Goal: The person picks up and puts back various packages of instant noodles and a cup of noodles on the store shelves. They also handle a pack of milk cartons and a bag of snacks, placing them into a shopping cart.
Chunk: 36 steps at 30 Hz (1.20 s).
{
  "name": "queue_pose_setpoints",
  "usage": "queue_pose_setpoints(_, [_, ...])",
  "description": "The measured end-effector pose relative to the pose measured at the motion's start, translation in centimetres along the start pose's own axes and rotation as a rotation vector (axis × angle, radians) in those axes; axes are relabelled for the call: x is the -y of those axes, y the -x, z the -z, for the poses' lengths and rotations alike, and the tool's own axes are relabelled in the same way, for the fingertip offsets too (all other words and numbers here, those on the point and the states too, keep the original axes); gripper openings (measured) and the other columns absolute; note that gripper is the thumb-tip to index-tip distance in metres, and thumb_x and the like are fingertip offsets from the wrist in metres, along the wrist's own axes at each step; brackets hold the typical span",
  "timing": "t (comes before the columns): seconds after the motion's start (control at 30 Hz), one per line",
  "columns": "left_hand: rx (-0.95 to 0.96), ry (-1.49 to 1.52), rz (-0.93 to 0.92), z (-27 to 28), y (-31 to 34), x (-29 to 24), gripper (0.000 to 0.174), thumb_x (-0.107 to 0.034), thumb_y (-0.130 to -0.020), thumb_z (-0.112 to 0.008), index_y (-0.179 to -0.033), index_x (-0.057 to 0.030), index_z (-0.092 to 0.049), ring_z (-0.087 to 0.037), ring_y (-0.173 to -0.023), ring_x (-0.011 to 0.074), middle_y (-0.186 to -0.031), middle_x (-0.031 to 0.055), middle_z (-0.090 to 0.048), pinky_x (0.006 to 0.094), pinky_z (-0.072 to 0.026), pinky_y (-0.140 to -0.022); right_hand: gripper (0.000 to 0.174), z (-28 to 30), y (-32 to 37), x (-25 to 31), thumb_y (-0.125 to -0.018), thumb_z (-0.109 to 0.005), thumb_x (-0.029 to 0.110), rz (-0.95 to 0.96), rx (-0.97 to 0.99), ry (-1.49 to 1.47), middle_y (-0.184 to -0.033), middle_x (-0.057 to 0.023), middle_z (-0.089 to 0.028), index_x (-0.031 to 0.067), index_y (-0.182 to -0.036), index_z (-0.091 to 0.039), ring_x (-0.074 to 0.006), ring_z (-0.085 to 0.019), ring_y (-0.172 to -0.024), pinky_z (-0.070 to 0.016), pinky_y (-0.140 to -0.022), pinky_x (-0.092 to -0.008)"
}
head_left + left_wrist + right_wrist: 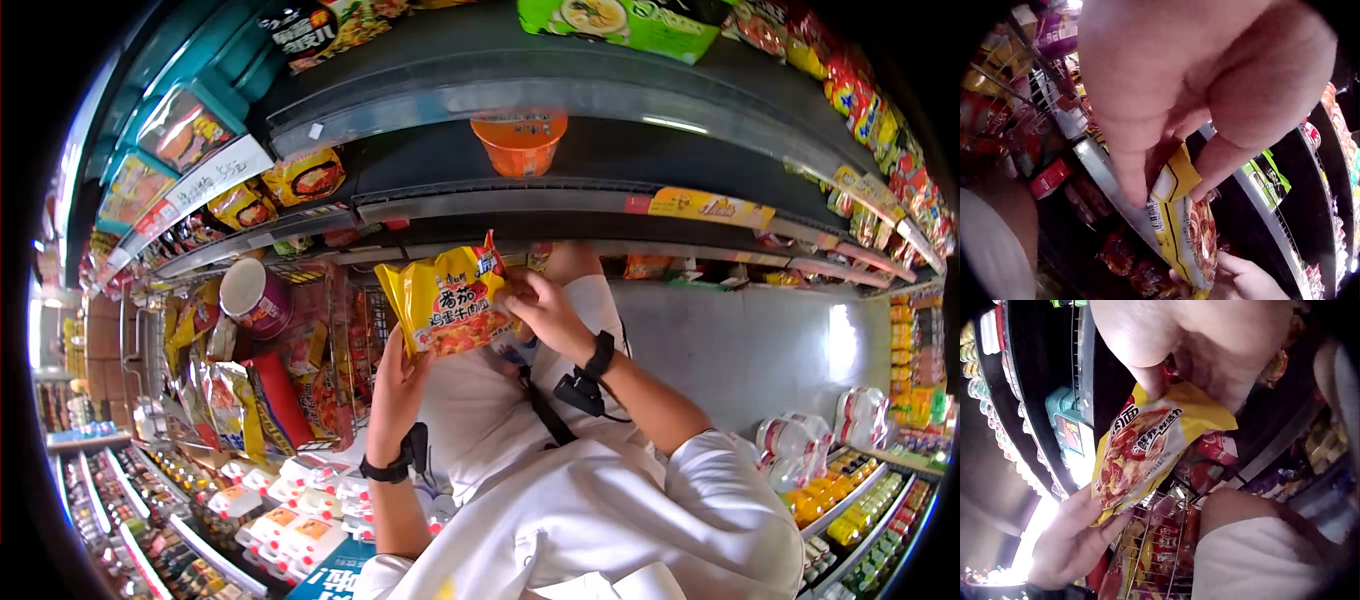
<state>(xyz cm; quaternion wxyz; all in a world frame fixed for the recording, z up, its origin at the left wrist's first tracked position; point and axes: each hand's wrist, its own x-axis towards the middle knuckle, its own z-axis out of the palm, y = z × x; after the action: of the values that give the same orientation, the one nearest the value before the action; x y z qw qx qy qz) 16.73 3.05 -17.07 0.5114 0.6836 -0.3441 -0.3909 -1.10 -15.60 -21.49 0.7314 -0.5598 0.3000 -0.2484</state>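
Note:
A yellow noodle packet [455, 305] with red food pictures is held between both hands in front of the person's lap. The left hand [396, 385] pinches its lower left corner, thumb on the front. At the right end, the right hand [548, 318] grips the packet's edge. In the left wrist view the left hand [1204, 94] pinches a yellow end of the packet [1175, 231]. In the right wrist view the right hand [1191, 350] holds the upper end of the packet [1141, 447], while the left hand [1072, 540] supports the opposite end.
A wire cart [350, 350] at the left holds packets and a purple tub [255, 298]. Shelves ahead carry an orange bowl [519, 143], yellow packets [305, 177] and a green packet [620, 28]. Bottle packs [795, 440] stand at the right; drinks line the shelves behind.

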Motion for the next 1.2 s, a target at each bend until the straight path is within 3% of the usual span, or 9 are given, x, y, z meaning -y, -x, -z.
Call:
queue_pose_setpoints(0.3, [0.071, -0.020, -0.121, -4.7, -1.0, -1.6, 0.060, 0.001, -0.099, -0.062, -0.151, -0.0009, -0.034, -0.055, -0.121, 0.0138, -0.135, 0.0106, -0.057, 0.0283, -0.0457, -0.101, 0.035, 4.1, 1.7, -2.8, -0.100, -0.065, 0.023, 0.181, -0.202, 0.095, -0.106, -0.0173, -0.071, -0.0074, -0.116, -0.060, -0.0168, -0.067, -0.094, -0.0531, -0.081, -0.0324])
queue_pose_setpoints(0.43, [0.154, -0.012, -0.128, -7.9, -2.2, -3.1, 0.059, -0.001, -0.100, -0.061, -0.151, 0.0003, -0.032, -0.058, -0.118, 0.0157, -0.134, 0.0120, -0.057, 0.0274, -0.0481, -0.097, 0.034, 6.3, 4.2, -2.0, -0.100, -0.065, 0.022, 0.193, -0.301, -0.044, -0.106, -0.0144, -0.071, -0.0069, -0.117, -0.061, -0.0140, -0.066, -0.093, -0.0530, -0.079, -0.0303])
queue_pose_setpoints(0.67, [0.145, -0.116, -0.382, -13.8, -4.3, -4.5, 0.052, -0.005, -0.101, -0.061, -0.147, 0.0026, -0.038, -0.057, -0.113, 0.0118, -0.130, 0.0075, -0.058, 0.0272, -0.0484, -0.096, 0.036, 10.8, 6.4, 2.0, -0.099, -0.068, 0.022, 0.351, -0.446, 0.242, -0.117, -0.0100, -0.061, -0.0009, -0.125, -0.062, -0.0153, -0.065, -0.098, -0.0545, -0.077, -0.0279])
queue_pose_setpoints(0.7, [0.126, -0.047, -0.324, -14.2, -4.5, -4.3, 0.050, -0.006, -0.101, -0.062, -0.145, 0.0024, -0.040, -0.055, -0.115, 0.0106, -0.128, 0.0053, -0.057, 0.0272, -0.0482, -0.096, 0.035, 11.3, 6.3, 2.4, -0.097, -0.070, 0.020, 0.394, -0.433, 0.219, -0.115, -0.0093, -0.058, 0.0002, -0.126, -0.062, -0.0150, -0.065, -0.095, -0.0550, -0.077, -0.0270])
queue_pose_setpoints(0.83, [0.029, -0.228, -0.474, -14.0, -5.8, -6.1, 0.051, -0.006, -0.100, -0.064, -0.146, -0.0003, -0.043, -0.053, -0.122, 0.0138, -0.131, 0.0059, -0.052, 0.0280, -0.0480, -0.096, 0.036, 11.2, 6.5, 6.6, -0.096, -0.072, 0.019, 0.476, -0.462, 0.286, -0.111, -0.0070, -0.055, 0.0001, -0.126, -0.062, -0.0106, -0.063, -0.091, -0.0541, -0.073, -0.0249])
queue_pose_setpoints(0.97, [-0.034, -0.302, -0.609, -11.7, -6.3, -12.4, 0.051, -0.010, -0.099, -0.066, -0.145, -0.0030, -0.047, -0.054, -0.119, 0.0144, -0.130, 0.0056, -0.054, 0.0275, -0.0473, -0.093, 0.039, 10.5, 4.9, 12.3, -0.094, -0.072, 0.019, 0.668, -0.452, 0.481, -0.104, -0.0144, -0.061, -0.0013, -0.126, -0.063, -0.0264, -0.061, -0.098, -0.0493, -0.087, -0.0365])
queue_pose_setpoints(1.07, [-0.086, -0.302, -0.709, -9.3, -7.7, -16.8, 0.051, -0.011, -0.099, -0.066, -0.146, -0.0031, -0.048, -0.054, -0.109, 0.0122, -0.128, 0.0039, -0.057, 0.0270, -0.0472, -0.088, 0.039, 8.9, 2.8, 17.7, -0.094, -0.071, 0.018, 0.924, -0.495, 0.618, -0.102, -0.0132, -0.060, -0.0011, -0.127, -0.063, -0.0240, -0.059, -0.091, -0.0486, -0.082, -0.0353])
queue_pose_setpoints(1.13, [-0.148, -0.332, -0.754, -7.8, -8.9, -19.6, 0.052, -0.011, -0.098, -0.067, -0.145, -0.0034, -0.048, -0.055, -0.112, 0.0118, -0.128, 0.0034, -0.059, 0.0277, -0.0475, -0.088, 0.039, 7.8, 1.0, 20.7, -0.092, -0.073, 0.011, 0.857, -0.450, 0.481, -0.102, -0.0122, -0.058, 0.0008, -0.128, -0.063, -0.0192, -0.058, -0.083, -0.0478, -0.068, -0.0290])
queue_pose_setpoints(1.2, [-0.186, -0.314, -0.814, -6.6, -10.6, -22.4, 0.054, -0.012, -0.097, -0.068, -0.146, -0.0038, -0.048, -0.055, -0.120, 0.0122, -0.132, 0.0049, -0.060, 0.0283, -0.0474, -0.092, 0.042, 6.7, -2.1, 23.4, -0.092, -0.073, 0.009, 1.053, -0.453, 0.460, -0.101, -0.0110, -0.057, 0.0015, -0.131, -0.062, -0.0172, -0.058, -0.081, -0.0476, -0.063, -0.0277])
